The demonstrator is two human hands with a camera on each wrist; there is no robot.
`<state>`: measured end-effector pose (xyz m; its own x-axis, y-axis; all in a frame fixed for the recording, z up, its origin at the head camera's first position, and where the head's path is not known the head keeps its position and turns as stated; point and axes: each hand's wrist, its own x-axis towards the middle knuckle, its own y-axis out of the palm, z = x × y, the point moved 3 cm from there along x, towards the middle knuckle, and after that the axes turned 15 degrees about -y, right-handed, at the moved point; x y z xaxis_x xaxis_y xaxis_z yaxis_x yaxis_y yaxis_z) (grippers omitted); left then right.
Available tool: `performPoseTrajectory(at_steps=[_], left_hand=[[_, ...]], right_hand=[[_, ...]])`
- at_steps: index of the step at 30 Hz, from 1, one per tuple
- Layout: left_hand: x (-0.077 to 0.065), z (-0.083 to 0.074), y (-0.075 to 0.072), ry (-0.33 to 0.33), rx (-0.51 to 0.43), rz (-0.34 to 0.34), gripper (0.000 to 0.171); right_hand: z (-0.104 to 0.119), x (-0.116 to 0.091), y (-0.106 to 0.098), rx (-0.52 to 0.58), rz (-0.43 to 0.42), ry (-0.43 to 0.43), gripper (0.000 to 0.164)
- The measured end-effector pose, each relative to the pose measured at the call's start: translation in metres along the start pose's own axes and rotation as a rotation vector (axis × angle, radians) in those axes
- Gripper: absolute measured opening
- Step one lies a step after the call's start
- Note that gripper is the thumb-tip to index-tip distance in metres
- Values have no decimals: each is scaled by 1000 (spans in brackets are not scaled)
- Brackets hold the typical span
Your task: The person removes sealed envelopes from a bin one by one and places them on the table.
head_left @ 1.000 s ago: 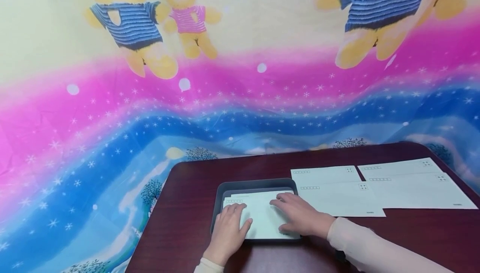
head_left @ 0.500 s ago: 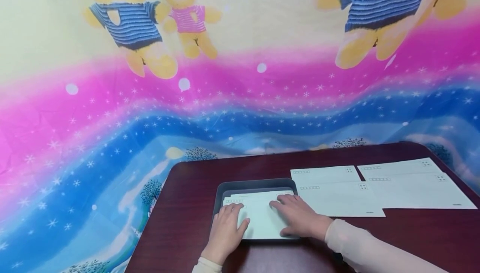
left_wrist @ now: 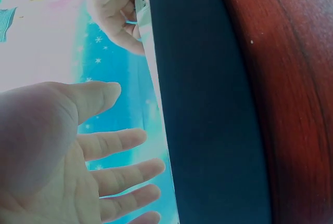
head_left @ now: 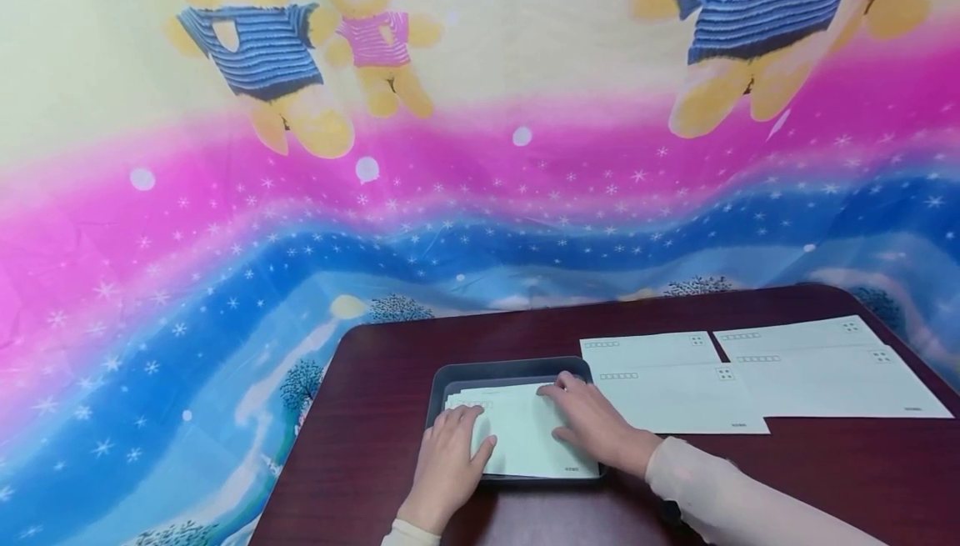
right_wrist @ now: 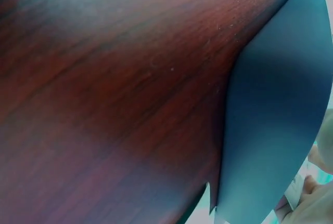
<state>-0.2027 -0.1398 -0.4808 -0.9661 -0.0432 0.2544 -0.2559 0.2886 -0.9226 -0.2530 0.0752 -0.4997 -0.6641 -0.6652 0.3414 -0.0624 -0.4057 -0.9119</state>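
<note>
A stack of white envelopes (head_left: 517,438) lies in a dark grey tray (head_left: 442,373), the top one bearing a small printed mark at its lower right. My left hand (head_left: 450,454) lies over the stack's left side with its fingers straight, and the left wrist view shows them spread above the tray's wall (left_wrist: 208,109). At the upper right corner of the top envelope, my right hand (head_left: 596,421) has curled fingers. In the left wrist view the right hand (left_wrist: 117,13) seems to pinch that envelope's edge, which stands above the tray wall. Its fingertips are partly hidden.
Several more white envelopes (head_left: 675,400) lie overlapping on the dark red-brown table (head_left: 375,396), right of the tray. A curtain (head_left: 487,171) printed with teddy bears and snowflakes hangs behind the table.
My right hand has shifted slightly up and its fingers have curled at the envelope's corner. The top envelope has shifted, exposing its lower right mark. My left hand has barely moved.
</note>
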Motion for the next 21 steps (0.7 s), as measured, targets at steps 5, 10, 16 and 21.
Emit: performPoseTrajectory(at_steps=[5,10,16,21], left_hand=[[-1,1,-5,1,-11,-20,43],[-2,2,-6,-5,-17,-29,43],[-2,2,-7,-4,-24,-28,44],[-2,2,-11,-11,-37,-30,43]], right_hand=[[-1,2,-2,81,-66,65,38],[-1,4,-4,131,-79,129,30],[0,4,-10,144,-114,137,25],[2,5,-17,166,-143,149,26]])
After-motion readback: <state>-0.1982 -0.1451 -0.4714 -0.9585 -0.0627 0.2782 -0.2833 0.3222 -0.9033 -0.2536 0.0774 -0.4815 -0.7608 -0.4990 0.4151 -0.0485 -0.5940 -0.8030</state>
